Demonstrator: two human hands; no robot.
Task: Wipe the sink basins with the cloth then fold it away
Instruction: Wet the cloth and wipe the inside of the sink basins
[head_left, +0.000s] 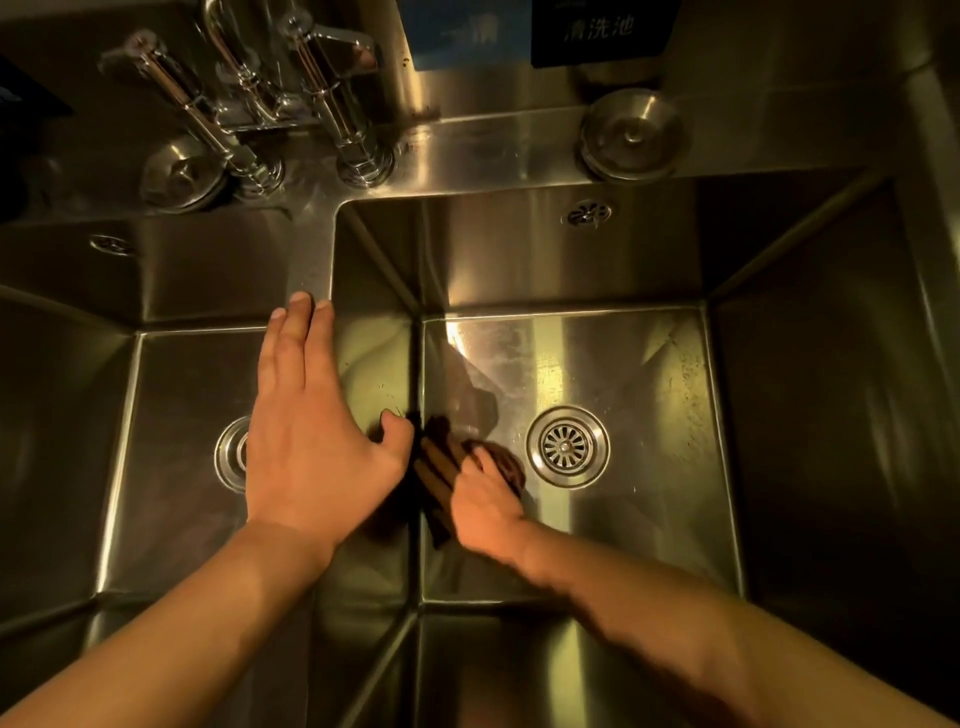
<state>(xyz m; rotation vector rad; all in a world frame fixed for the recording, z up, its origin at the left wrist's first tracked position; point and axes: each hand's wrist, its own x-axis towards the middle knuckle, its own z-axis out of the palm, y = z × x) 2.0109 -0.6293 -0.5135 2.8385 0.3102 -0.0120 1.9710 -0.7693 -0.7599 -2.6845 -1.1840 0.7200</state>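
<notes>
A steel double sink fills the view, with a right basin (644, 364) and a left basin (171, 405). A dark brown cloth (441, 462) lies on the right basin's floor against its left wall. My right hand (483, 506) presses down on the cloth, with its fingers over it; the hand is blurred. My left hand (311, 415) rests flat with straight fingers on the divider (317, 260) between the basins and holds nothing. Part of the cloth is hidden under my right hand.
A round drain strainer (567, 447) sits just right of the cloth, and another drain (232, 452) shows in the left basin. Chrome taps (291, 93) stand at the back left. Two round steel plugs (631, 135) (179, 174) rest on the back ledge.
</notes>
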